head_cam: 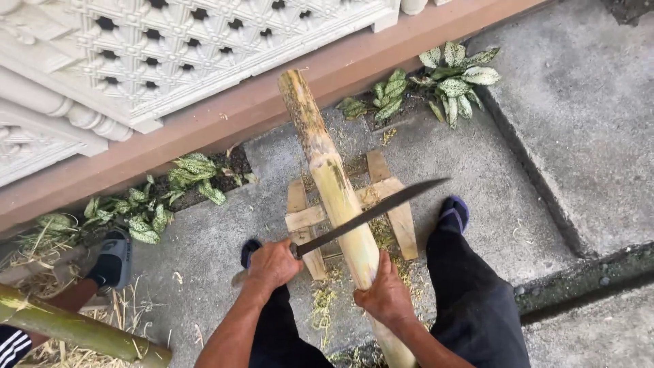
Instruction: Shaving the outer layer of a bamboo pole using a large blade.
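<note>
Steadying the pole [337, 191] with the right hand [387, 296], fingers wrapped closed round its near, pale-stripped end. Clasping the knife [371, 215] in the left hand [272, 266], fist tight on the handle just left of the pole. Laying the long dark blade across the pole's pale stretch, tip pointing out past its right side. Propping the pole at a slant on a low wooden frame [402, 225] directly beneath it (far end, mottled and darker, rising toward the wall [204, 41] beyond). Standing astride the pole, one dark shoe on either side.

Judging by the shavings under the pole, paring the skin, with the darker far stretch not yet cleaned. Calling next, most likely, for a shallow blade angle and for keeping the right hand well behind the edge.

Lying left of the pole, a second green pole [75, 330], with another person's sandalled foot [116, 262] near it. Growing beyond the pole, spotted plants [453, 78].
</note>
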